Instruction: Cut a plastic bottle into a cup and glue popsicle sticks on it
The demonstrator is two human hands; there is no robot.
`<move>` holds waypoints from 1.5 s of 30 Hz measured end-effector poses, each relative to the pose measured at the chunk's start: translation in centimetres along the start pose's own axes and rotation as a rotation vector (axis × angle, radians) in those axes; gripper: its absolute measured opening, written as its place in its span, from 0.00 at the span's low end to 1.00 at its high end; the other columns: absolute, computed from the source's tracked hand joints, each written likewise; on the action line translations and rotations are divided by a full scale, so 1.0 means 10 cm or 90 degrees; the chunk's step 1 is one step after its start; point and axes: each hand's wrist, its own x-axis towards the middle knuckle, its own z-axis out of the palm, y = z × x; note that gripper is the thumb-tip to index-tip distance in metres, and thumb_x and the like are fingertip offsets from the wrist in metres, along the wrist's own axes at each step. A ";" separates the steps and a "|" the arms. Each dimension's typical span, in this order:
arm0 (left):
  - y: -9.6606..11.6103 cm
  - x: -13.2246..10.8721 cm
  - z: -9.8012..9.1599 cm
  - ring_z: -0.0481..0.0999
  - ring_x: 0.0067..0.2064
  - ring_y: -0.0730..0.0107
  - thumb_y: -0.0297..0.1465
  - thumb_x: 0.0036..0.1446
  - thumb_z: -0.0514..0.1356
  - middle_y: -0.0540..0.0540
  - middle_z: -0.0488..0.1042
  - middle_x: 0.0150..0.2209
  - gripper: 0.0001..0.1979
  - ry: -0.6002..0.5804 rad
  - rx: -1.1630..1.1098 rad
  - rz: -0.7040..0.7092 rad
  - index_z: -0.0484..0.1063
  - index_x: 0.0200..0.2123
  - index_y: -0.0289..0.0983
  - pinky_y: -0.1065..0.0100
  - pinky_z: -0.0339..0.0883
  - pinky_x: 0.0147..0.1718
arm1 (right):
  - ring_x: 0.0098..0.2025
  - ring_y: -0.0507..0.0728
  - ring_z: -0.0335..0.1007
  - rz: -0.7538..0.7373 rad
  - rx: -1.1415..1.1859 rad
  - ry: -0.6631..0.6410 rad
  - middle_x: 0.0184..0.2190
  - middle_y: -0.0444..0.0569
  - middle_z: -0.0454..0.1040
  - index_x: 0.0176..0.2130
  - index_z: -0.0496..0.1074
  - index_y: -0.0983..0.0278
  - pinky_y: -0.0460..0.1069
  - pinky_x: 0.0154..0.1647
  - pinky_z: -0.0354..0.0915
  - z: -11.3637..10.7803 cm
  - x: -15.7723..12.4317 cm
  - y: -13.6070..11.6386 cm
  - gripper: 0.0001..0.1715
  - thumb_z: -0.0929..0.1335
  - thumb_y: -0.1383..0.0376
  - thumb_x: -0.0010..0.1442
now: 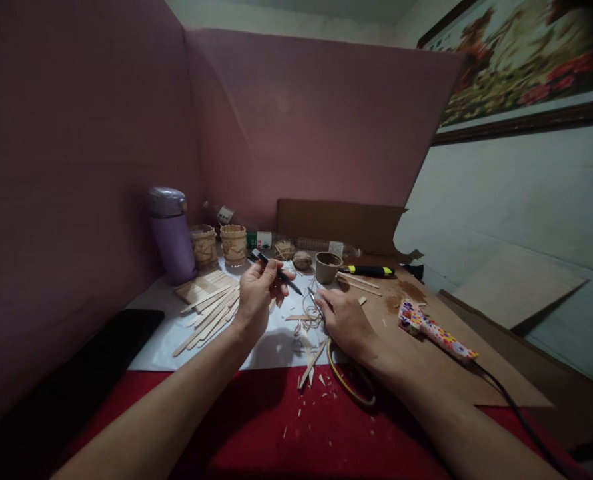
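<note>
My left hand (259, 293) is closed around a black pen (289, 283), its tip slanting down to the right over the white sheet. Beside it, my right hand (346, 320) is closed over a pair of scissors (350, 392). The metal tips poke out past the fingers, and a gold handle loop shows below the palm. The pen tip is close to the scissor tips. Loose twine (312, 310) and cut bits of wooden stick (312, 365) lie under and between the hands. A fan of craft sticks (210, 323) lies left of my left hand.
A purple bottle (171, 243), two stick-covered cups (233, 245), twine balls (302, 260) and a brown pot (328, 268) stand behind. A yellow-black cutter (371, 271) and a flower-patterned glue gun (436, 333) with a cord lie right. A dark phone-like slab (131, 327) lies left.
</note>
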 end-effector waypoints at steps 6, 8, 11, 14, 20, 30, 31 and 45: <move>-0.02 -0.01 -0.04 0.66 0.18 0.78 0.44 0.44 0.70 0.47 0.73 0.25 0.20 -0.024 0.077 0.015 0.71 0.26 0.32 0.76 0.51 0.12 | 0.43 0.58 0.74 -0.061 0.033 -0.044 0.41 0.53 0.79 0.44 0.77 0.65 0.49 0.44 0.63 0.03 0.01 0.01 0.13 0.64 0.70 0.66; -0.03 -0.02 -0.04 0.64 0.20 0.79 0.44 0.44 0.70 0.48 0.72 0.24 0.20 -0.018 0.111 0.021 0.73 0.24 0.32 0.76 0.51 0.13 | 0.44 0.58 0.74 -0.059 0.007 -0.033 0.44 0.54 0.77 0.45 0.77 0.65 0.49 0.44 0.64 -0.01 -0.02 -0.02 0.14 0.63 0.69 0.67; -0.04 -0.04 -0.03 0.60 0.20 0.79 0.44 0.45 0.69 0.48 0.72 0.24 0.18 -0.015 0.168 0.037 0.75 0.22 0.33 0.75 0.52 0.16 | 0.46 0.59 0.73 -0.077 0.026 0.052 0.47 0.55 0.75 0.46 0.77 0.65 0.50 0.45 0.64 -0.08 -0.07 -0.09 0.15 0.62 0.68 0.68; -0.04 -0.07 -0.01 0.60 0.23 0.77 0.42 0.48 0.68 0.48 0.71 0.23 0.16 -0.065 0.227 0.069 0.77 0.21 0.34 0.73 0.56 0.21 | 0.40 0.57 0.72 -0.133 0.151 0.116 0.39 0.52 0.74 0.43 0.77 0.64 0.49 0.41 0.64 -0.14 -0.14 -0.17 0.13 0.64 0.64 0.68; -0.11 -0.14 0.01 0.72 0.38 0.66 0.36 0.51 0.68 0.45 0.74 0.33 0.07 -0.175 0.250 0.126 0.82 0.26 0.38 0.69 0.65 0.35 | 0.32 0.54 0.66 -0.141 0.229 0.144 0.29 0.46 0.69 0.36 0.75 0.63 0.48 0.33 0.62 -0.12 -0.20 -0.26 0.08 0.68 0.61 0.64; -0.12 -0.18 0.03 0.74 0.39 0.64 0.37 0.57 0.64 0.44 0.77 0.34 0.10 -0.186 0.300 0.189 0.83 0.31 0.39 0.66 0.67 0.40 | 0.28 0.53 0.65 -0.113 0.215 0.149 0.27 0.45 0.71 0.36 0.69 0.62 0.46 0.29 0.60 -0.13 -0.22 -0.26 0.10 0.64 0.59 0.66; -0.11 -0.15 0.01 0.74 0.39 0.63 0.37 0.59 0.62 0.44 0.78 0.35 0.11 -0.165 0.330 0.215 0.83 0.33 0.39 0.65 0.66 0.41 | 0.27 0.52 0.65 -0.115 0.208 0.161 0.27 0.45 0.71 0.35 0.69 0.62 0.46 0.28 0.60 -0.13 -0.23 -0.27 0.09 0.65 0.60 0.66; -0.17 0.13 -0.25 0.68 0.54 0.45 0.46 0.64 0.55 0.30 0.73 0.51 0.31 0.022 1.185 0.084 0.63 0.60 0.28 0.56 0.61 0.50 | 0.25 0.51 0.67 -0.167 0.230 0.270 0.26 0.43 0.71 0.36 0.68 0.62 0.46 0.25 0.62 -0.08 -0.23 -0.25 0.01 0.66 0.68 0.62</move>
